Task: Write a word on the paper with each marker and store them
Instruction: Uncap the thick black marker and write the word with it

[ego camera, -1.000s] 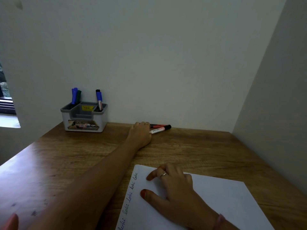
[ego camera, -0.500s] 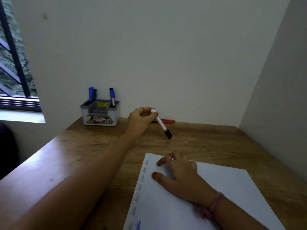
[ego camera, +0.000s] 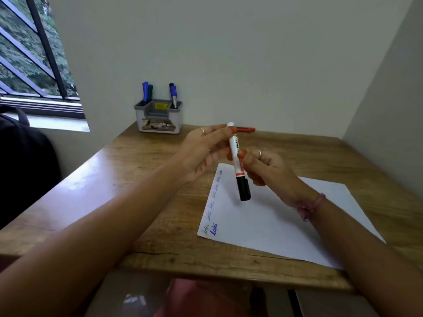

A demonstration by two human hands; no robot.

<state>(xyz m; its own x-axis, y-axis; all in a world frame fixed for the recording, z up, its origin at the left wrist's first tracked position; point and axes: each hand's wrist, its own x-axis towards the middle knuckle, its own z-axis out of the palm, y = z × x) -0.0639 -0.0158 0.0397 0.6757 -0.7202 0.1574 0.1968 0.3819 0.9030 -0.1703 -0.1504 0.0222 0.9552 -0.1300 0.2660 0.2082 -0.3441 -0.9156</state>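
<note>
A white marker [ego camera: 235, 154] with a black cap [ego camera: 244, 188] hangs nearly upright above the paper [ego camera: 274, 216], cap end down. My left hand [ego camera: 206, 149] pinches its upper end between thumb and fingers. My right hand [ego camera: 265, 168] grips the barrel just above the cap. The paper lies on the wooden table [ego camera: 160, 202] with small words in a column down its left edge and a bolder blue word at the near corner. A red marker [ego camera: 246, 129] lies by the back wall. The grey holder [ego camera: 159, 120] at the back left holds three markers.
The table sits in a corner, with walls behind and to the right. A window is at the left, and a dark bag [ego camera: 20, 161] rests beside the table's left side. The table's near edge [ego camera: 206, 277] is close to my body.
My left hand lifted the black-capped marker from the back of the table and brought it toward me. My right hand left the paper and took hold of the barrel.
</note>
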